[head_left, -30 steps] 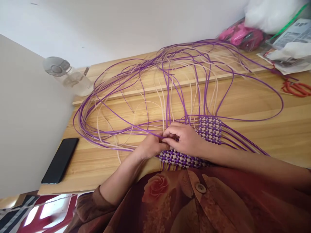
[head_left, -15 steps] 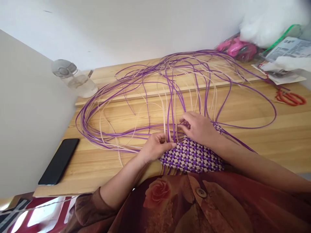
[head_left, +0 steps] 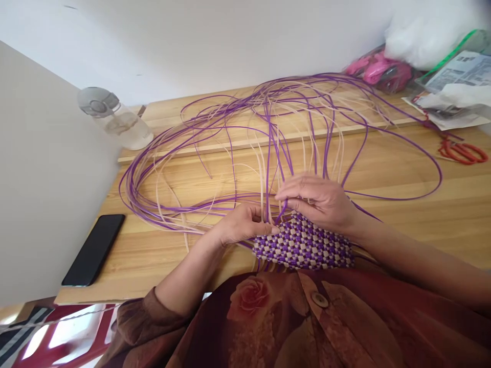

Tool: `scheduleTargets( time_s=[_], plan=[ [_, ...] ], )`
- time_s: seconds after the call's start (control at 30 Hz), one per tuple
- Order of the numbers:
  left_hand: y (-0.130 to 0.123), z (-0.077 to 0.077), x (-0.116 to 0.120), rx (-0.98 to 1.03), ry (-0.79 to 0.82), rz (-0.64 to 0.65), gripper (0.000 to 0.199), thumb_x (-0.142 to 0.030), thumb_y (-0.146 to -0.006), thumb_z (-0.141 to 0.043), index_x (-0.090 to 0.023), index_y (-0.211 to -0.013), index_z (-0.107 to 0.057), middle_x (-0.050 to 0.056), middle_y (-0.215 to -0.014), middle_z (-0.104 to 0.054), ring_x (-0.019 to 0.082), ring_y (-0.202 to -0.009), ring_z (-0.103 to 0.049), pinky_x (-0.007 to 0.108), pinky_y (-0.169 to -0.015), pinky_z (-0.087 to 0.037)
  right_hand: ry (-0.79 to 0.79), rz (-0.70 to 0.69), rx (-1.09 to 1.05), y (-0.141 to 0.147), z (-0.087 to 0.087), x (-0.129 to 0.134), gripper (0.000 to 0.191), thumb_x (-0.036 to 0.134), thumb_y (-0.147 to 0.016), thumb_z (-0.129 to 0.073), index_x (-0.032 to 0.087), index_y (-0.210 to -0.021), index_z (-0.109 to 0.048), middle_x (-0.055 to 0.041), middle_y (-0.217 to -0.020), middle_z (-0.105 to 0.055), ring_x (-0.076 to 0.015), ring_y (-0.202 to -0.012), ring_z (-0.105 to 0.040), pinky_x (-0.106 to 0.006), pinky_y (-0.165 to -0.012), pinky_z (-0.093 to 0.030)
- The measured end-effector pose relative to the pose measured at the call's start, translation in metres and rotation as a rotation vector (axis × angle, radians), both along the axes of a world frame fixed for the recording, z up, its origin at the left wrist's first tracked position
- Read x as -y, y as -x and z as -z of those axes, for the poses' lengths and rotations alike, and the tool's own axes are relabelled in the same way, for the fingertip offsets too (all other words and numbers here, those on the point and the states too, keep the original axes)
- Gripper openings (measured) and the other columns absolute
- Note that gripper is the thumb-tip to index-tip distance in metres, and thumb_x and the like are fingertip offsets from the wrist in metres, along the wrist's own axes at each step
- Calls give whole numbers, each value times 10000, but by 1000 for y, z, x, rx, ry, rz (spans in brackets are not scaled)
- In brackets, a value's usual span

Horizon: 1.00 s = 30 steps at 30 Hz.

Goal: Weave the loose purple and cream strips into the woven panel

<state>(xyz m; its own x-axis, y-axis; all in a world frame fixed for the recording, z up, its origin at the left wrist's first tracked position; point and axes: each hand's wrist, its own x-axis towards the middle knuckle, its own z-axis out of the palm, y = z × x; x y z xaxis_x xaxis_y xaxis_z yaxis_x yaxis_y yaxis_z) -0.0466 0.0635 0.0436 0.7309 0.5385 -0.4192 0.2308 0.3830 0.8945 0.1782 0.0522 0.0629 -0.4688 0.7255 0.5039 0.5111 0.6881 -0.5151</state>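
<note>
A woven piece (head_left: 307,245) in a purple and beige check lies at the table's front edge, against my shirt. Long purple and beige strands (head_left: 230,110) run out from its far edge and loop over the table. My left hand (head_left: 245,225) pinches the left end of the weave, thumb on top and fingers behind. Above the weave's upper edge, my right hand (head_left: 316,199) is closed on a purple strand (head_left: 283,208), which bends down toward the weave between the two hands. The right palm hides part of the weave's far edge.
A black phone (head_left: 94,250) lies at left, with a clear bottle with a grey lid (head_left: 115,117) behind it. Red-handled scissors (head_left: 462,152) lie at right. Plastic bags, a pink bundle (head_left: 378,69) and papers (head_left: 456,76) fill the back right corner. A raised wooden ledge (head_left: 215,149) crosses the table.
My right hand has turned flatter, its fingers now stretched left over a purple strand that has bent down toward the weave. My left hand keeps its pinch. The view has shifted slightly.
</note>
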Motion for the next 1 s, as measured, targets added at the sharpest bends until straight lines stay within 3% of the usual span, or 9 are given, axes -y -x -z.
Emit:
scheduleTargets(
  time_s=[0.07, 0.13, 0.27, 0.4, 0.5, 0.6, 0.7, 0.8, 1.0],
  plan=[
    [1, 6, 2, 8, 35, -30, 286, -363, -688, -790, -126, -803, -679, -3, -692, -612, 81, -592, -474, 225, -569, -342, 206, 39, 20, 2, -1, 8, 214, 226, -945, -530, 195, -1027, -725, -25, -929, -742, -141, -816, -674, -254, -737, -500],
    [0, 11, 5, 11, 86, -92, 276, -353, -688, -791, -133, -818, -686, -7, -684, -622, 77, -578, -482, 221, -567, -344, 288, 100, 156, 3, -1, 15, 255, 241, -960, -490, 176, -1030, -727, -42, -913, -741, -155, -798, -667, -259, -707, -479],
    [-3, 16, 11, 55, 130, -163, 255, -332, -692, -790, -129, -811, -693, 6, -718, -655, 83, -611, -532, 217, -605, -379, 161, 121, 587, 4, -7, 24, 318, 130, -892, -463, 133, -1091, -710, -105, -953, -725, -247, -916, -630, -366, -830, -424],
    [-4, 17, 14, 48, 175, -192, 300, -348, -681, -799, -131, -864, -702, 20, -730, -672, 97, -601, -552, 227, -590, -391, 171, 216, 743, 6, -20, 30, 373, 141, -863, -474, 167, -1168, -687, -100, -901, -738, -257, -852, -648, -376, -777, -414],
    [-5, 17, 16, 41, 205, -219, 306, -360, -674, -802, -136, -857, -702, 12, -702, -665, 93, -558, -540, 226, -549, -373, 345, 206, 643, 9, -28, 35, 400, 225, -943, -393, 193, -1252, -645, -79, -874, -742, -206, -723, -657, -324, -680, -430],
    [-7, 17, 17, 76, 194, -251, 282, -354, -680, -798, -133, -830, -709, 15, -729, -678, 90, -582, -555, 224, -571, -391, 577, 97, 490, 14, -31, 39, 426, 220, -954, -362, 163, -1319, -574, -73, -904, -731, -172, -717, -661, -284, -657, -460],
    [-8, 18, 19, 86, 163, -258, 291, -349, -677, -799, -126, -844, -714, 26, -741, -690, 106, -620, -582, 232, -606, -412, 949, 25, 334, 22, -32, 43, 483, 186, -933, -374, 159, -1412, -435, -51, -846, -711, -145, -628, -657, -245, -564, -480],
    [-10, 19, 20, 113, 116, -271, 298, -346, -683, -796, -126, -868, -718, 28, -755, -698, 114, -654, -597, 234, -638, -425, 1312, 49, 100, 31, -30, 42, 526, 180, -947, -355, 187, -1469, -291, -44, -820, -687, -141, -589, -666, -206, -458, -468],
    [-14, 22, 23, 117, -27, -334, 271, -362, -702, -778, -125, -824, -728, 22, -765, -714, 97, -640, -584, 210, -627, -415, 1537, 51, -237, 45, -18, 35, 447, 189, -971, -362, 207, -1416, -315, -43, -795, -658, -163, -668, -707, -205, -507, -528]
  ],
)
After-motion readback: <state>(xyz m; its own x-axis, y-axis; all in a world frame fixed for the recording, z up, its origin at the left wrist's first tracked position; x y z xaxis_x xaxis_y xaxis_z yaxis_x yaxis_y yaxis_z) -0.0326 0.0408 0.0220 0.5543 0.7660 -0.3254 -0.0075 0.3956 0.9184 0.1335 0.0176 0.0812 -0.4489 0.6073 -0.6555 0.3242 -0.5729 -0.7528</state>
